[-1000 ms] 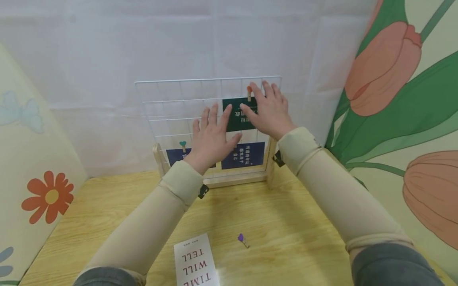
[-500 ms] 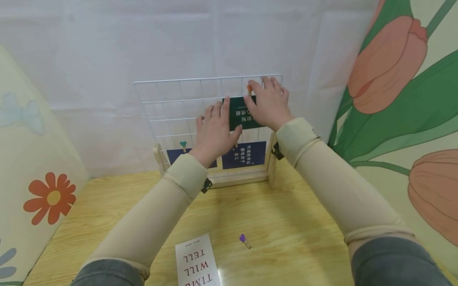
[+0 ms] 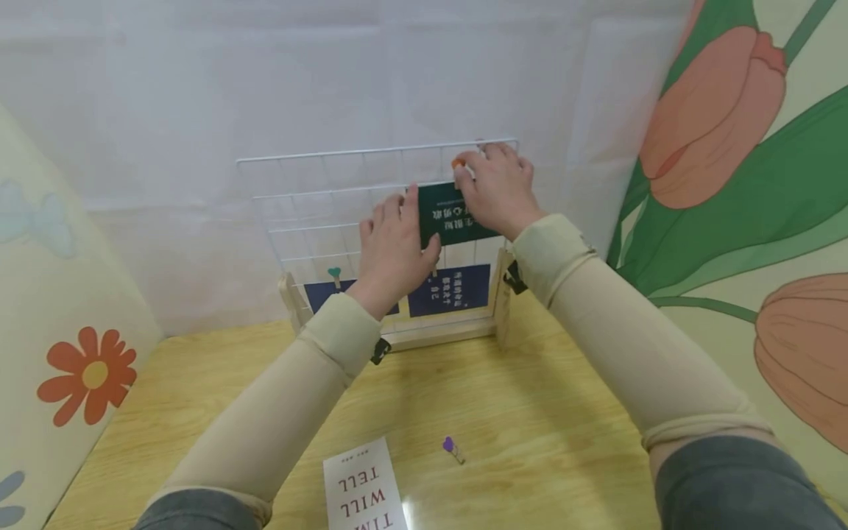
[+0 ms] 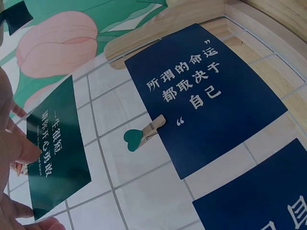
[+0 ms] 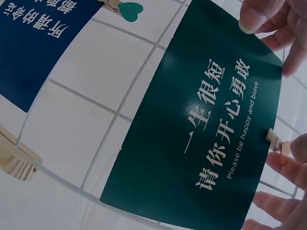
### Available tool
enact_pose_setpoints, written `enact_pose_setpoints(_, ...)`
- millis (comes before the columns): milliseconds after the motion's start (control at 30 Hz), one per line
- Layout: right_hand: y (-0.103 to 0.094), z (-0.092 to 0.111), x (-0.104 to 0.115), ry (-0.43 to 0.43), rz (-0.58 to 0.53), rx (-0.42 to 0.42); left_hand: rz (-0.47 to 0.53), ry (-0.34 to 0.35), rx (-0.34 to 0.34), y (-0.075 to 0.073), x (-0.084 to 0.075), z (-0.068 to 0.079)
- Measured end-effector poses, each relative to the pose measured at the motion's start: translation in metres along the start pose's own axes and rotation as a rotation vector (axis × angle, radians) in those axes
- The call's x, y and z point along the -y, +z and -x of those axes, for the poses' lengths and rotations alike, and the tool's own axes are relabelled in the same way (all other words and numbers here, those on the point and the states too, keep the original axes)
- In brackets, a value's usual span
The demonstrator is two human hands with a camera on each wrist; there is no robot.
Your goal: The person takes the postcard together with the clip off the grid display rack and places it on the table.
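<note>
A dark green card (image 3: 442, 213) with white lettering stands against the upper right of a white wire grid (image 3: 305, 195). My left hand (image 3: 394, 239) holds the card by its left edge, with the thumb (image 5: 253, 19) on its front and other fingers around the edge. At the top edge, my right hand (image 3: 500, 188) pinches a small wooden clothespin (image 5: 272, 138) with an orange heart (image 3: 458, 163). The clothespin's tip meets the card's edge. Below, a navy card (image 4: 201, 96) hangs from a clothespin with a green heart (image 4: 133, 140), beside another navy card (image 4: 264, 191).
The grid stands in a wooden base (image 3: 437, 337) on a wood-grain table (image 3: 530, 412). Nearer lie a purple-heart clothespin (image 3: 452, 447) and a white card (image 3: 363, 482) with red letters. Flower-painted panels (image 3: 722, 147) flank both sides, and white cloth (image 3: 318, 73) hangs behind.
My left hand has moved up to the green card's left edge. The right thumb and forefinger have closed on the orange-heart clothespin, and that hand's other fingers have gone over the grid's top.
</note>
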State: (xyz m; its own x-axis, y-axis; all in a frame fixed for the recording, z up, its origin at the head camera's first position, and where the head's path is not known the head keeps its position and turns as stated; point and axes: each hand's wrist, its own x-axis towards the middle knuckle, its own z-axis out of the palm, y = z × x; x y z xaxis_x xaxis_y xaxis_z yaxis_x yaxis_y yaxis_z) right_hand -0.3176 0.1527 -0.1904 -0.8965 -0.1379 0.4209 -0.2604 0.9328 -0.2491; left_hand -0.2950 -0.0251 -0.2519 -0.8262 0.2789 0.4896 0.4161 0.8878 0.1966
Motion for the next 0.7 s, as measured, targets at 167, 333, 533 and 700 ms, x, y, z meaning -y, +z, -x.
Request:
enact_pose_setpoints(167,-0.0019,0.0000,-0.0018,0.000,-0.001,-0.014,0.042,0.008,-0.012,-0.0002,-0.0017,0.0008)
enact_pose_setpoints(333,-0.0015,-0.0009,-0.0020,0.004,-0.011,-0.021,0.249,-0.033,0.002,-0.0024,-0.0022,-0.0033)
enact_pose_setpoints(533,-0.0019,-0.0035,-0.0012,0.018,-0.132,-0.022,0.531,-0.094,-0.049,-0.0047,-0.0007,-0.0063)
enact_pose_setpoints(700,-0.0038,-0.0030,-0.0042,0.036,-0.336,0.006,0.595,-0.121,-0.069,-0.0050,0.0019,-0.0072)
